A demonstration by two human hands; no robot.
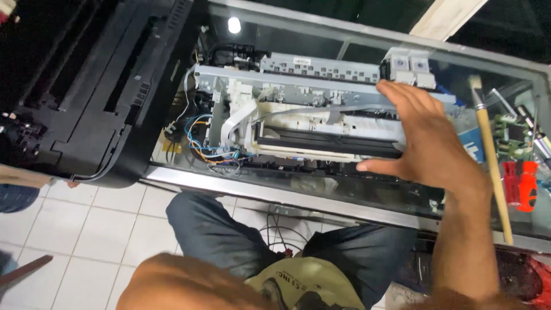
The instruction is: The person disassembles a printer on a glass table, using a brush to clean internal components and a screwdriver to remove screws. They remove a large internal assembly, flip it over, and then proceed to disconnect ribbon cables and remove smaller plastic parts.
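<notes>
The stripped grey-and-white printer chassis [298, 115] on the glass counter [321, 195] is spanned by the open right hand [422, 140], ungripped, so its loose blue wires [201, 143] could be snagged; the left hand is unseen.

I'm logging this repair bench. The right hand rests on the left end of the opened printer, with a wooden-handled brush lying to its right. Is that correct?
Not quite. In the head view the right hand rests on the right end of the opened printer, not the left. The wooden-handled brush does lie to its right, on the glass table.
</notes>
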